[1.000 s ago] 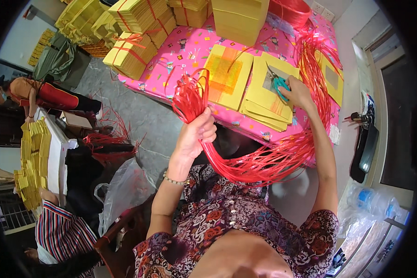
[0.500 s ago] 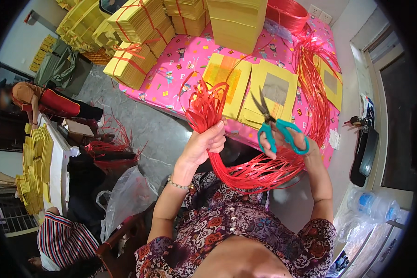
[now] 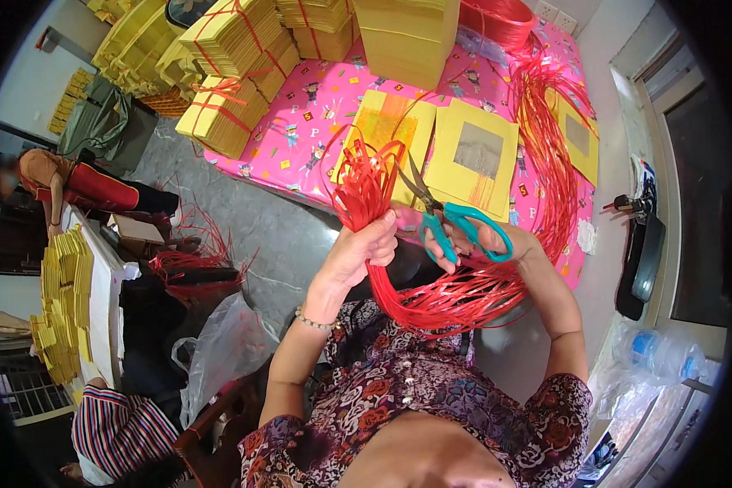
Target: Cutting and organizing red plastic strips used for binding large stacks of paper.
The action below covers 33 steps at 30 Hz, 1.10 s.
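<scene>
A thick bundle of red plastic strips (image 3: 451,297) is gripped near its looped end by my left hand (image 3: 358,250). Red loops fan out above that fist, while the long tail sweeps right, below my other hand, toward the table. My right hand (image 3: 464,244) has its fingers through the handles of teal-handled scissors (image 3: 455,224). Their blades are parted and point up and left, at the right side of the loops. Flat yellow paper sheets (image 3: 472,154), some with a grey rectangle, lie on the pink patterned table (image 3: 301,154) just beyond.
Stacks of yellow paper (image 3: 411,49) tied with red strips stand along the table's back. A red strip coil (image 3: 496,24) sits at the far right. Left are a plastic bag (image 3: 228,350), a white table (image 3: 98,285) with yellow bundles, and two other people. A water bottle (image 3: 659,354) stands right.
My right hand has moved left with the scissors, bringing the blades beside the red loops. The left hand stays in place on the bundle. My view has shifted slightly.
</scene>
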### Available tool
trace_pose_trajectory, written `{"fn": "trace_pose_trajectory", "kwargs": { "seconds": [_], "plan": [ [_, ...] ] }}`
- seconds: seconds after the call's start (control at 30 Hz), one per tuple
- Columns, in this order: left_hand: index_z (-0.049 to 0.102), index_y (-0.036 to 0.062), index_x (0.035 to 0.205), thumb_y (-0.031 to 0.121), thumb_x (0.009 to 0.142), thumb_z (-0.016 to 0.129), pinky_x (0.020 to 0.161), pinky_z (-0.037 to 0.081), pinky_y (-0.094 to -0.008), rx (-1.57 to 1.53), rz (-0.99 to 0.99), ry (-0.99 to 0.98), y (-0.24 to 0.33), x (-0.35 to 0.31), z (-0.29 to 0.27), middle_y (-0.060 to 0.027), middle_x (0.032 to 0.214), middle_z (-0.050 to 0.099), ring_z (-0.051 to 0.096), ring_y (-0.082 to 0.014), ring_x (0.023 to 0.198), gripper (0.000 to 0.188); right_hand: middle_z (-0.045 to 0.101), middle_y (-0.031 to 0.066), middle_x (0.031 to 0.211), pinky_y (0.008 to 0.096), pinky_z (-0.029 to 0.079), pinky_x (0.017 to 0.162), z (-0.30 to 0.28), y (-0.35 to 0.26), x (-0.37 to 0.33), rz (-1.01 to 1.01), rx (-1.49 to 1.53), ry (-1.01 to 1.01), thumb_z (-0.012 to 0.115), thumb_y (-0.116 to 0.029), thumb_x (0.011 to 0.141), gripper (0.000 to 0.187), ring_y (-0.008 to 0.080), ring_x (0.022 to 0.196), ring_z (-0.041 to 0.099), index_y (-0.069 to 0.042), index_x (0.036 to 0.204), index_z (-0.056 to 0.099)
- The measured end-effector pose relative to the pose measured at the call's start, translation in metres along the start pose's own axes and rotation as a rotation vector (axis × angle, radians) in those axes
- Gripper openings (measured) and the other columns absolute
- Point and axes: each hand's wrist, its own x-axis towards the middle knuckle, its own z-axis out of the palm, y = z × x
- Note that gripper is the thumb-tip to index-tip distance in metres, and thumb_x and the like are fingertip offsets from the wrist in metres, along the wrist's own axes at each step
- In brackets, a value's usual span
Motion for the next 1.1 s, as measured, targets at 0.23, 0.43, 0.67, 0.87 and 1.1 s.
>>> {"fn": "trace_pose_trajectory", "kwargs": {
  "seconds": [0.23, 0.43, 0.67, 0.87, 1.1],
  "plan": [
    [0.049, 0.0083, 0.103, 0.02, 0.095, 0.051, 0.041, 0.02, -0.0185, -0.059, -0.001, -0.034, -0.001, 0.002, -0.002, 0.0085, 0.057, 0.026, 0.024, -0.0018, 0.044, 0.014, 0.051, 0.0037, 0.104, 0.0225, 0.042, 0.067, 0.004, 0.009, -0.002, 0.023, -0.015, 0.075, 0.05, -0.071, 0.077, 0.084, 0.0119, 0.083, 0.055, -0.005, 0.126, 0.038],
    [0.053, 0.0066, 0.104, 0.024, 0.097, 0.048, 0.041, 0.018, -0.018, -0.023, 0.011, -0.007, -0.005, 0.003, 0.0, 0.0099, 0.058, 0.027, 0.023, -0.0006, 0.045, 0.019, 0.05, 0.0042, 0.099, 0.0226, 0.037, 0.066, 0.01, 0.002, 0.007, 0.068, -0.017, 0.17, 0.05, -0.08, 0.069, 0.097, 0.0123, 0.081, 0.053, -0.001, 0.125, 0.039],
    [0.054, 0.0064, 0.105, 0.024, 0.096, 0.05, 0.041, 0.018, -0.0181, -0.069, -0.018, -0.064, -0.007, 0.003, -0.002, 0.0095, 0.058, 0.026, 0.024, -0.0007, 0.046, 0.02, 0.05, 0.0045, 0.098, 0.022, 0.036, 0.064, 0.01, 0.005, 0.009, 0.021, -0.057, 0.202, 0.049, -0.08, 0.069, 0.099, 0.012, 0.079, 0.052, 0.0, 0.126, 0.038],
    [0.053, 0.0076, 0.103, 0.023, 0.095, 0.053, 0.041, 0.018, -0.0181, -0.047, -0.035, -0.083, -0.006, 0.004, -0.004, 0.0097, 0.059, 0.027, 0.024, -0.0006, 0.045, 0.018, 0.053, 0.002, 0.09, 0.0204, 0.038, 0.055, 0.011, 0.007, 0.011, -0.064, 0.094, 0.205, 0.05, -0.073, 0.076, 0.078, 0.0099, 0.07, 0.054, -0.005, 0.113, 0.047],
    [0.05, 0.008, 0.101, 0.022, 0.095, 0.052, 0.04, 0.02, -0.0182, -0.031, -0.059, -0.072, -0.003, 0.005, -0.013, 0.0084, 0.057, 0.026, 0.024, -0.0017, 0.044, 0.016, 0.047, 0.0004, 0.077, 0.019, 0.032, 0.045, 0.024, 0.002, 0.008, -0.01, 0.043, 0.332, 0.047, -0.071, 0.078, 0.071, 0.0071, 0.054, 0.044, -0.005, 0.102, 0.048]
  ]
}}
